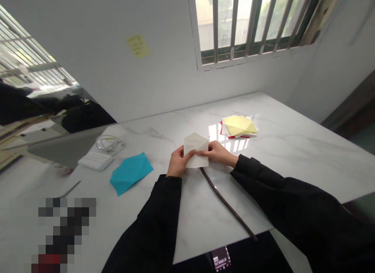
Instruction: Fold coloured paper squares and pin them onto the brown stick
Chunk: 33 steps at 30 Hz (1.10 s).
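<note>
Between my two hands is a small cream envelope, its pointed flap at the top. My left hand grips its left edge, the thumb lying across the front. From the right, my right hand holds the other edge, and its thumb meets the left thumb near the envelope's middle. Fingers behind the paper are hidden. A thin dark brown stick lies on the table, running from below the envelope to the front edge. To the left rests an unfolded blue envelope.
A pile of yellow, white and red envelopes lies on the marble-patterned table at back right. At left are a white power bank and a coiled cable. A lit phone shows below the table's front edge.
</note>
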Each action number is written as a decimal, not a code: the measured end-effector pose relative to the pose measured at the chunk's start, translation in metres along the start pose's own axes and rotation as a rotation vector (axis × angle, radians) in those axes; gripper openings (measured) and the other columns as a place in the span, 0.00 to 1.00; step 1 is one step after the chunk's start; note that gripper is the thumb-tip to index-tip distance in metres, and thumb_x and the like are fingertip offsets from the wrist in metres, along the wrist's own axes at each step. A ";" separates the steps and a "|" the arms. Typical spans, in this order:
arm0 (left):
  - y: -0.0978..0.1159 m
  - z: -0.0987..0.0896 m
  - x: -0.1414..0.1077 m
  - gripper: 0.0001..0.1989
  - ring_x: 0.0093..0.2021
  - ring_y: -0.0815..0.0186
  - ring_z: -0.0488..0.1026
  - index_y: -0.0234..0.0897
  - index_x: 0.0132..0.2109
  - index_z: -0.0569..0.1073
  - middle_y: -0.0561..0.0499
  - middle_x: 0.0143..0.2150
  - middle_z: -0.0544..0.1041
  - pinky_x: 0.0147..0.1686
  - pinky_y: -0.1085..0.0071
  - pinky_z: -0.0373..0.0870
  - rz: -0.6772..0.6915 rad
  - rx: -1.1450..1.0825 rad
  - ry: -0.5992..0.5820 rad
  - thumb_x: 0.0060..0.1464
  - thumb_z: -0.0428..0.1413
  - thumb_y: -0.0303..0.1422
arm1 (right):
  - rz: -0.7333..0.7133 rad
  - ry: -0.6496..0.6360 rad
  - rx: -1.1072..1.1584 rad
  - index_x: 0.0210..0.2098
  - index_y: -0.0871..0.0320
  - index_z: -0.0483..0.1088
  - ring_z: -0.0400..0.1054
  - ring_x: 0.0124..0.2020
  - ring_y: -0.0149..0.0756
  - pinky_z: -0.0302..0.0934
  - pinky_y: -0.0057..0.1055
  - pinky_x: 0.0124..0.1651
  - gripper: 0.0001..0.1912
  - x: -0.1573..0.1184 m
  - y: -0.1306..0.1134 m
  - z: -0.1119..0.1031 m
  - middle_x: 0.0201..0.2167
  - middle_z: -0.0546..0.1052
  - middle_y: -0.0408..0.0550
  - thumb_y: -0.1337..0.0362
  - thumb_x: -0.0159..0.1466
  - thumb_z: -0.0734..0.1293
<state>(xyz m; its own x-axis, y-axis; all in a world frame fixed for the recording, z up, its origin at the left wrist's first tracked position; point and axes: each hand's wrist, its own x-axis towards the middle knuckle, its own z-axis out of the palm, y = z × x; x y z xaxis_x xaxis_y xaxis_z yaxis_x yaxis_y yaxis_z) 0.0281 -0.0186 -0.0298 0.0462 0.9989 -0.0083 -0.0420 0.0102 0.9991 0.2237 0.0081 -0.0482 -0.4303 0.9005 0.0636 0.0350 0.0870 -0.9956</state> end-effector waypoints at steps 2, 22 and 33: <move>0.000 0.001 0.000 0.35 0.39 0.55 0.81 0.31 0.51 0.80 0.42 0.43 0.85 0.39 0.64 0.78 -0.009 -0.007 -0.018 0.41 0.74 0.50 | -0.003 -0.006 0.042 0.40 0.63 0.82 0.74 0.34 0.37 0.66 0.31 0.37 0.18 0.000 -0.001 0.001 0.36 0.83 0.51 0.54 0.60 0.76; 0.021 -0.014 -0.002 0.20 0.33 0.62 0.82 0.35 0.40 0.78 0.49 0.38 0.81 0.39 0.65 0.79 0.169 0.172 -0.040 0.46 0.73 0.41 | 0.230 0.211 0.497 0.38 0.60 0.77 0.75 0.36 0.38 0.69 0.31 0.37 0.10 0.003 -0.014 -0.008 0.37 0.82 0.50 0.63 0.58 0.74; 0.011 -0.011 0.001 0.19 0.32 0.62 0.82 0.35 0.39 0.75 0.52 0.32 0.79 0.36 0.67 0.79 0.169 0.167 -0.012 0.48 0.71 0.43 | 0.167 0.177 0.430 0.37 0.60 0.77 0.75 0.34 0.40 0.70 0.33 0.38 0.09 0.002 -0.011 -0.007 0.30 0.80 0.49 0.62 0.59 0.74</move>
<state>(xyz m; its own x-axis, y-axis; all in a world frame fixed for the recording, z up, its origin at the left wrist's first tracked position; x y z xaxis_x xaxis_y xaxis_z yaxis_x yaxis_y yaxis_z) 0.0171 -0.0169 -0.0194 0.0649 0.9851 0.1593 0.1155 -0.1660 0.9793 0.2287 0.0116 -0.0370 -0.2892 0.9490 -0.1255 -0.3015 -0.2147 -0.9290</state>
